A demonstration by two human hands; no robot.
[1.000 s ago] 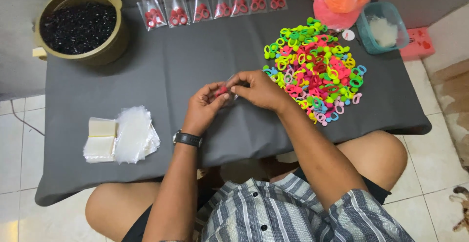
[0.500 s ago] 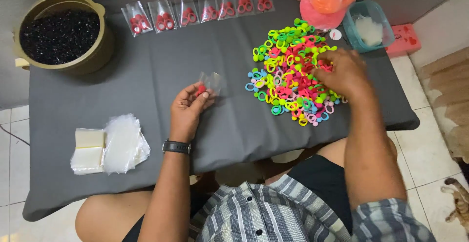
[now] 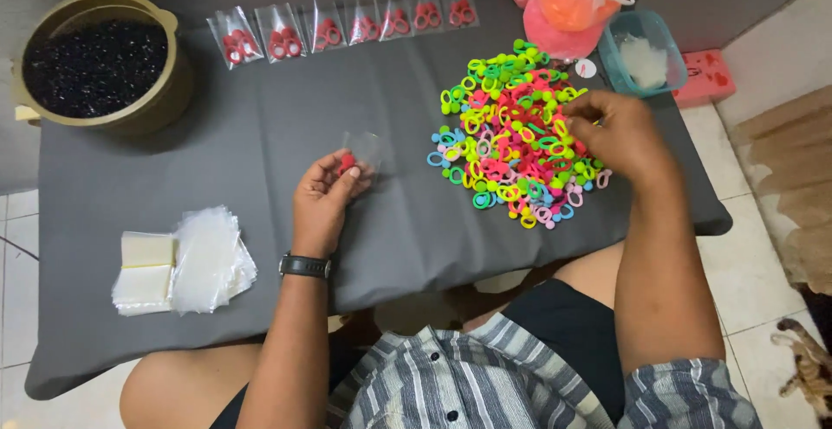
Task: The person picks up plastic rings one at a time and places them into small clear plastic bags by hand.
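Since half a second ago little has shifted: one second back both hands met at the table's middle, and now they stay apart as in the last frame. Nearest the body, the left hand (image 3: pixel 322 197), a dark watch (image 3: pixel 304 265) on its wrist, has its fingers curled narrow around a small clear bag (image 3: pixel 366 148) that sticks up past the fingertips, with something red (image 3: pixel 347 163) pinched at the bag's lower end. Left of that hand, near the table's close edge, lies a stack of empty clear bags (image 3: pixel 204 258). Further out, the right hand (image 3: pixel 622 137) rests over the right side of the pile of bright plastic rings (image 3: pixel 511 139); its fingers bend down into the pile, but whether they hold a ring cannot be told. Beyond the left fingers, along the far edge of the grey table (image 3: pixel 260 134), stands a row of filled bags (image 3: pixel 342 26), with a round pot of dark beads (image 3: pixel 95 61) at the far left.
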